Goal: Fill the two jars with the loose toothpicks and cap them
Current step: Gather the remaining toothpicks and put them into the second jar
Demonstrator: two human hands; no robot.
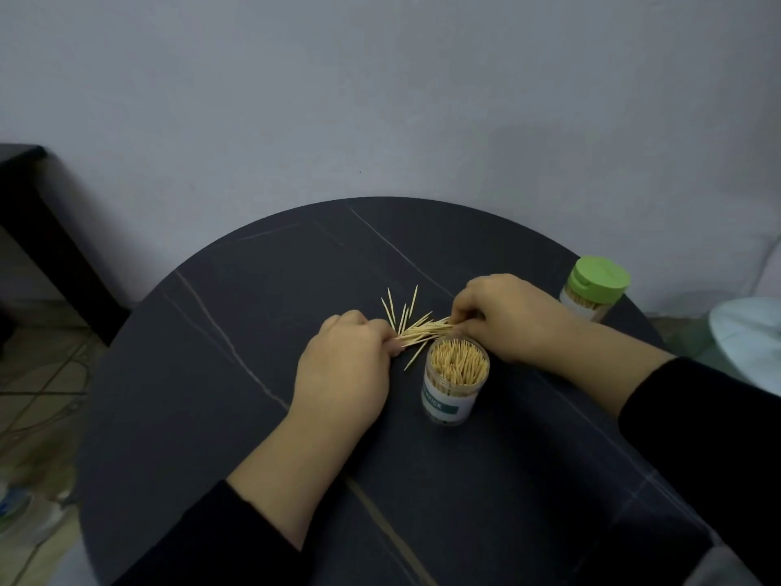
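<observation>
Gathering a small bundle of loose toothpicks [422, 329] near the middle of the frame, both hands meet over a round dark desk [211, 416] veined with pale lines. The left hand [344, 367] lies palm down just left of centre, its fingers [391, 342] curled narrow around one end of the bundle. The right hand [513, 317] reaches in from the right, its fingers [458, 317] pinched close on the other end of the same toothpicks. A few more sticks fan out on the desk just above the bundle, pointing toward the upper part of the frame, and one lies slanted below it, next to the open jar.

That open jar [454, 384] stands upright just below the bundle, between the two hands, uncapped and packed with toothpicks standing on end; a white and green label wraps its lower wall. Whether it touches the right hand cannot be told.

A second jar [589, 306] stands at the right edge of the desk, behind the right wrist, closed with a green cap [598, 281] and showing toothpicks through its clear wall.

Black sleeves [697, 437] cover both forearms. A pale wall [380, 99] fills the upper half of the frame.
</observation>
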